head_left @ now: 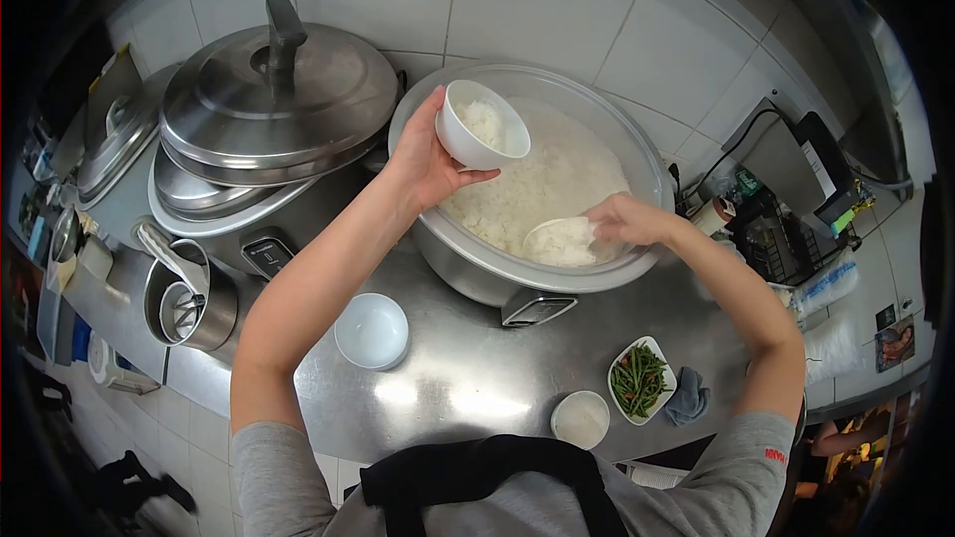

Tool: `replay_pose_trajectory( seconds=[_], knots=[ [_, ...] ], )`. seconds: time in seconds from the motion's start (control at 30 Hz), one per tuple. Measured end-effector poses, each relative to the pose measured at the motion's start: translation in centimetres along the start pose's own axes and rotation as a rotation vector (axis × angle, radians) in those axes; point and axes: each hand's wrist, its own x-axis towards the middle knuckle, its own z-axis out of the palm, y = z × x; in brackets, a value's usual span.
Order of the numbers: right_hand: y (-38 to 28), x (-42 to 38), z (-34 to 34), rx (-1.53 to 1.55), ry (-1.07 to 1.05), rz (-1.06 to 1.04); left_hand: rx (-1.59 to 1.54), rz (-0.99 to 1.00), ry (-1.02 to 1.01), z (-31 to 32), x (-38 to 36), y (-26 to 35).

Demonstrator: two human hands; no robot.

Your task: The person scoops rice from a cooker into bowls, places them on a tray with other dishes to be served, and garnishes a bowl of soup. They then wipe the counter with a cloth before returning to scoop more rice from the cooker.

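White bowl of rice tilts in the left hand.
Fingers cup its left side over the cooker by the counter's back edge; right hand closes around a rice-laden scoop.

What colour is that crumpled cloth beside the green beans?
The cloth is blue-grey, best seen in the head view, right of the bean dish.

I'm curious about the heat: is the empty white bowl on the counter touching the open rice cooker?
Apart. The head view shows bare steel counter between the empty white bowl and the rice cooker.
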Motion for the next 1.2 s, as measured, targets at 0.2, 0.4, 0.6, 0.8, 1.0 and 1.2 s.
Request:
replay_pose_trajectory(
  seconds=[0.2,0.4,0.6,0.8,1.0,1.2],
  knots=[
    [-0.7,-0.1,-1.0,0.318,-0.225,0.123,0.032,0.015,0.018,-0.1,0.0,0.0],
    [-0.6,0.9,-7.4,0.146,0.063,-0.065,0.046,-0.008,0.082,0.1,1.2,-1.3],
    [-9.3,2.1,-6.3,-0.686,0.580,0.064,-0.098,-0.038,0.055,2.7,2.4,-4.0],
    [-12.1,1.5,1.0,-0.852,0.783,0.011,-0.246,-0.029,0.003,2.5,3.5,-3.3],
    [-6.2,3.6,-3.4,-0.250,0.759,0.004,-0.133,0.049,0.127,1.5,2.5,-1.8],
    [-1.1,6.9,-0.6,-0.838,0.723,0.035,-0.121,0.056,0.108,0.7,1.0,0.2]
  ],
)
